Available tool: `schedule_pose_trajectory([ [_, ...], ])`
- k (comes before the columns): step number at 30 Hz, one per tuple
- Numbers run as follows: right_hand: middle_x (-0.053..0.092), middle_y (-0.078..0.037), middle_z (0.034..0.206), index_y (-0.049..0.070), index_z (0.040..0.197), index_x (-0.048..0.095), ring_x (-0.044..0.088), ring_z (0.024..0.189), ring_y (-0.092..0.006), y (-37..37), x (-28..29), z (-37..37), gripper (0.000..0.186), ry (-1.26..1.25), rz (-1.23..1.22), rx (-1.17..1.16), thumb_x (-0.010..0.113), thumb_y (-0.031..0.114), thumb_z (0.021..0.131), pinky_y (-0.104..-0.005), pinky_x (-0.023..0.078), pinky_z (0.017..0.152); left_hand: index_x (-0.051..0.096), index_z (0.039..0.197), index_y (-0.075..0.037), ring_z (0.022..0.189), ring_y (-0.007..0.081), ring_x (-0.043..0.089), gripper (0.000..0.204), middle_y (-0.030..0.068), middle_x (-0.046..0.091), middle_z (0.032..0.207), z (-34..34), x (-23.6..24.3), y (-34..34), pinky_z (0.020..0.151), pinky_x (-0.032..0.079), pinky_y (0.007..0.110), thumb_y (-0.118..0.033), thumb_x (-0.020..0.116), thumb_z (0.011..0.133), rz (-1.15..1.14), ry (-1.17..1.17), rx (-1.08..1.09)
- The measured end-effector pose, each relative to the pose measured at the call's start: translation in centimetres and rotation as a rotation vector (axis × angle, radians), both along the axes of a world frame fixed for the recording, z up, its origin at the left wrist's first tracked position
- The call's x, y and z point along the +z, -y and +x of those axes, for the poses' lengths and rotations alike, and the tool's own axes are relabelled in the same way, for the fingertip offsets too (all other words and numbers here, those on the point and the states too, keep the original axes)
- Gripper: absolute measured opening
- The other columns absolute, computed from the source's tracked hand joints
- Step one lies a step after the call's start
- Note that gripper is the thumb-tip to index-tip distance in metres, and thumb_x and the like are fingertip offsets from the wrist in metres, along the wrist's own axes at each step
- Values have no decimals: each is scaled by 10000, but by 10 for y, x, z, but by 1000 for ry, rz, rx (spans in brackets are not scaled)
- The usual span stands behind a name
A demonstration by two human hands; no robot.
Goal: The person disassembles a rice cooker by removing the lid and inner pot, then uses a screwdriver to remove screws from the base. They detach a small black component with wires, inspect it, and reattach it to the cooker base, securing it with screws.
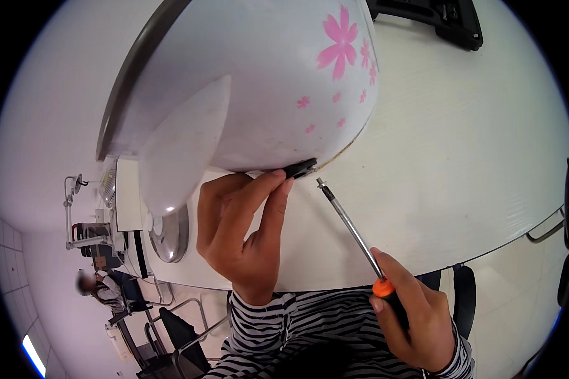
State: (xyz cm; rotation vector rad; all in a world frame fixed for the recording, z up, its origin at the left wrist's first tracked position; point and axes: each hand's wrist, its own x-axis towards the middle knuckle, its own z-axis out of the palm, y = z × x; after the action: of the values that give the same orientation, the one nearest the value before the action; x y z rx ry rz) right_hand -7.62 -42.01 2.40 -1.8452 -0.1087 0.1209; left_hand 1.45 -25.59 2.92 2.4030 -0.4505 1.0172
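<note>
A white rice cooker with pink flowers lies tipped over on the white table, a pale handle-like flap sticking out from its side. My left hand pinches a small black plastic piece against the cooker's lower edge, near a rusty rim. In my right hand is a screwdriver with an orange and black handle. Its shaft points up and left, and a small screw sits at the tip. That tip is just right of the black piece, apart from it.
A round metal lid lies on the table at the left. At the far right stands a black plastic case. The curved table edge runs close to my body. Beyond the left side are chairs and a seated person.
</note>
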Motion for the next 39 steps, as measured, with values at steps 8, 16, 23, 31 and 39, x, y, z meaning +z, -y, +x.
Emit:
schedule_pose_trajectory([
  [8,534,-136,729,27,1129,436,526,572,-219,3,5,-1,364,80,34,29,495,14,771,-249,423,549,557,786,27,701,141,531,183,84,523,799,-5,-1,-10,638,475,221,97,617,628,-57,-84,-39],
  [16,548,-172,719,-56,1124,394,555,605,-249,-8,3,0,428,-18,-28,160,522,-5,719,-246,429,601,526,766,21,750,149,527,162,99,515,826,-9,-5,-23,673,479,230,114,584,646,-187,-171,-89],
  [23,560,-158,717,-60,1131,384,567,618,-215,-20,4,3,421,-17,1,186,508,-5,733,-242,430,605,542,760,20,718,145,533,154,96,533,793,-6,-3,-27,644,471,225,102,593,640,-185,-152,-120],
  [31,545,-137,695,-7,1130,415,540,565,-211,-23,8,-1,367,44,-9,100,495,39,775,-246,422,552,572,752,-4,607,155,535,168,70,556,697,-7,-5,-31,516,430,224,65,632,610,-249,-78,-115],
  [39,569,-145,679,-62,1127,386,576,604,-207,-28,-1,-5,384,-36,-29,164,484,51,773,-250,435,590,598,857,-70,834,221,472,351,124,449,994,-21,30,-44,615,435,296,-75,726,530,313,167,15],
])
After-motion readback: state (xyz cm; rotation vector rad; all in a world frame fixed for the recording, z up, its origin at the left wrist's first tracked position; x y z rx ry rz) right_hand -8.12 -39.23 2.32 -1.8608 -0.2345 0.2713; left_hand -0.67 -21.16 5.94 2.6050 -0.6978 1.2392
